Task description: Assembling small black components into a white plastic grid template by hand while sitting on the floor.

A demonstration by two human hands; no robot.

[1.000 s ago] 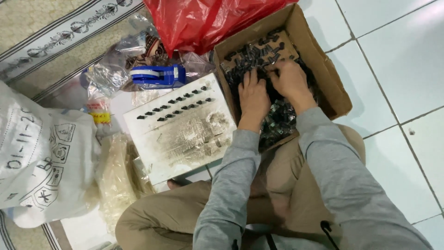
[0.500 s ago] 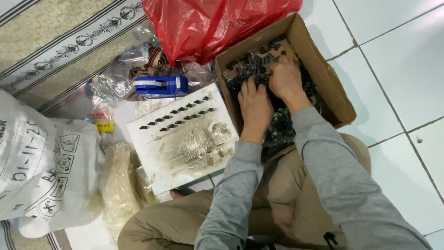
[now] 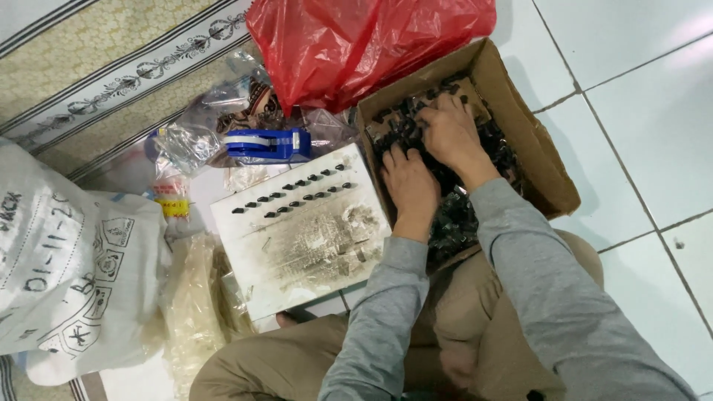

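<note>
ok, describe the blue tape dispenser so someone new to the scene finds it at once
Start at the big red plastic bag at the top of the view. Just below its left corner, among crumpled clear plastic bags, lies the tape dispenser, above the white board with rows of small dark pieces. It is the only solid blue thing there, with a white tape roll in it.

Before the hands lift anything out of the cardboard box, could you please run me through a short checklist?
1. Both hands in the cardboard box: ok, left hand and right hand rest on the small black parts.
2. A part pinched in the fingers: cannot tell.
3. Free space on the white board: ok, the black pieces form two rows along its far side.
4. Red plastic bag clear of the box opening: ok.
5. Blue tape dispenser off the board: ok.
</note>
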